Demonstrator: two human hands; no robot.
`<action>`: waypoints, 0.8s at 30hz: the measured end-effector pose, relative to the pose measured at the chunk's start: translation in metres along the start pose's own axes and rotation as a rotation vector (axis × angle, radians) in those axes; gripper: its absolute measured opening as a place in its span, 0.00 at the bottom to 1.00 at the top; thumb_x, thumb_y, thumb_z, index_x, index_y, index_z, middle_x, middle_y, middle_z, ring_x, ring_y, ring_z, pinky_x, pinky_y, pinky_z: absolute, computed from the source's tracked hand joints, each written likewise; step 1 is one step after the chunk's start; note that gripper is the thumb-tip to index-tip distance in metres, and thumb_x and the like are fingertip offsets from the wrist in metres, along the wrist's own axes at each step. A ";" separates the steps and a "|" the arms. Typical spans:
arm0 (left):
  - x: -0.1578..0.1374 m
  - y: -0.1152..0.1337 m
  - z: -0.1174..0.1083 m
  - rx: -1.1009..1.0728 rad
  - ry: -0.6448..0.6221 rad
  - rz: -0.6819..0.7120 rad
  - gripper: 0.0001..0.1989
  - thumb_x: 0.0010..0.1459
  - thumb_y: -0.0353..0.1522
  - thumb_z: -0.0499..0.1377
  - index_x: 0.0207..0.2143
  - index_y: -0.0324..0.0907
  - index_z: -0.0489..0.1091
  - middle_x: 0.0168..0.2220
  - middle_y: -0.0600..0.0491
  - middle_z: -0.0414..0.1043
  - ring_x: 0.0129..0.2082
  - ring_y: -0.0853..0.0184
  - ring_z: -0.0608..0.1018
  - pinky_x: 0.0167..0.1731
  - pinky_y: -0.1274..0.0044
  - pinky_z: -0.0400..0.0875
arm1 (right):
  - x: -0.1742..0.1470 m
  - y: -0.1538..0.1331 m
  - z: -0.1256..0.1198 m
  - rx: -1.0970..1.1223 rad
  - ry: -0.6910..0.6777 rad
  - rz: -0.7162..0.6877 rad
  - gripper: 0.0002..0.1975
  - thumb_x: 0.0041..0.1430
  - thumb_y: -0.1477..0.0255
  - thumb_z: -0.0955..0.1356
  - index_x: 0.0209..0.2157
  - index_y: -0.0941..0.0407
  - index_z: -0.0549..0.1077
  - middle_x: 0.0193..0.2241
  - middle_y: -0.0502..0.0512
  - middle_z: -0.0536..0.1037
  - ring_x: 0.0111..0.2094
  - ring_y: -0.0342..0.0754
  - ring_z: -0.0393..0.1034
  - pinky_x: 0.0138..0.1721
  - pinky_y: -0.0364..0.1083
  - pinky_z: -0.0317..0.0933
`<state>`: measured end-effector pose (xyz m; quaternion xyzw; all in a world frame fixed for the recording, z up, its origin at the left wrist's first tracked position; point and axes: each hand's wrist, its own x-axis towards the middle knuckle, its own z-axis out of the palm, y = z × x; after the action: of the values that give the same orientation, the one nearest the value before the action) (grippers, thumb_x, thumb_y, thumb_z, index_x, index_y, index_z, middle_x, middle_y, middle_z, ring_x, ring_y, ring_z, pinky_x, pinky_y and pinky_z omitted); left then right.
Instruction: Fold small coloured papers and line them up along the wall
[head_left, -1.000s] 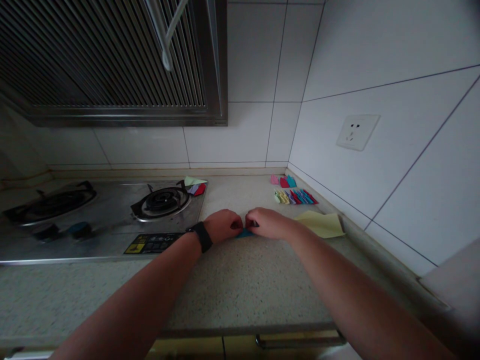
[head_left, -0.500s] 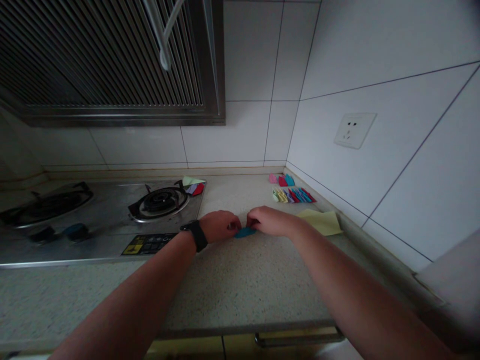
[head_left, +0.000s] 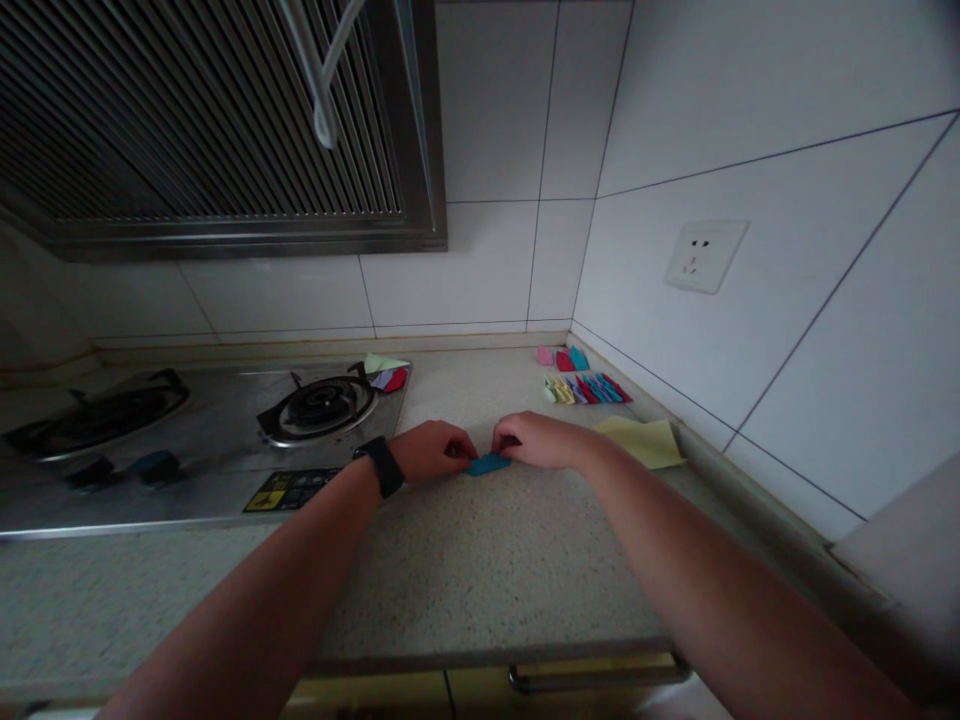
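A small piece of folded blue paper [head_left: 489,464] lies on the countertop in front of me. My left hand [head_left: 433,449] has its fingertips closed on the paper's left end; a black watch is on that wrist. At the right end, my right hand [head_left: 538,440] pinches the same paper between thumb and fingers. The fold's finer details are too small to make out. Beyond my right hand sits a row of folded paper pieces [head_left: 586,389] in several colours, with a sheet of yellow paper [head_left: 641,442] nearer to my right forearm.
A gas stove [head_left: 217,480] with two burners fills the left, under a range hood [head_left: 225,235]. Pale green paper [head_left: 386,363] and red paper [head_left: 397,379] lie on its back right corner. Pink, red and blue pieces [head_left: 562,359] sit by the wall corner, below a socket [head_left: 706,256].
My left hand has shifted slightly left, and more of the blue paper's upper edge shows. My right hand stays at its end. The view has turned slightly.
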<state>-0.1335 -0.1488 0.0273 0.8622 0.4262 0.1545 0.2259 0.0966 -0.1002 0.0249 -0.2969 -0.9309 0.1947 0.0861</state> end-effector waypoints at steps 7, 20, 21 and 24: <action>0.000 0.000 -0.001 0.053 -0.007 0.011 0.11 0.52 0.35 0.58 0.37 0.42 0.76 0.30 0.53 0.75 0.28 0.69 0.73 0.28 0.80 0.62 | 0.000 0.000 0.000 0.001 0.003 -0.023 0.11 0.50 0.79 0.66 0.34 0.55 0.76 0.32 0.53 0.78 0.31 0.45 0.70 0.31 0.41 0.59; -0.001 0.001 -0.003 0.214 0.023 0.044 0.09 0.53 0.32 0.56 0.35 0.43 0.75 0.32 0.54 0.73 0.30 0.70 0.71 0.31 0.79 0.62 | 0.003 0.002 0.001 0.055 -0.005 -0.050 0.08 0.50 0.78 0.66 0.32 0.56 0.76 0.31 0.51 0.77 0.32 0.44 0.69 0.33 0.40 0.58; -0.001 0.002 -0.003 0.222 0.027 0.053 0.08 0.53 0.32 0.56 0.35 0.43 0.75 0.31 0.54 0.73 0.30 0.70 0.71 0.31 0.79 0.62 | 0.003 0.002 0.001 0.056 -0.003 -0.046 0.09 0.49 0.78 0.66 0.32 0.56 0.76 0.31 0.51 0.77 0.32 0.44 0.69 0.33 0.40 0.58; -0.001 0.004 -0.002 0.247 0.034 0.079 0.08 0.52 0.30 0.56 0.34 0.42 0.74 0.30 0.54 0.72 0.30 0.70 0.71 0.32 0.79 0.62 | 0.003 0.002 0.001 0.040 0.007 -0.058 0.09 0.49 0.78 0.66 0.31 0.56 0.76 0.30 0.51 0.77 0.31 0.43 0.69 0.33 0.40 0.58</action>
<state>-0.1324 -0.1508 0.0311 0.8969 0.4114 0.1243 0.1044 0.0947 -0.0973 0.0231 -0.2685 -0.9348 0.2097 0.1008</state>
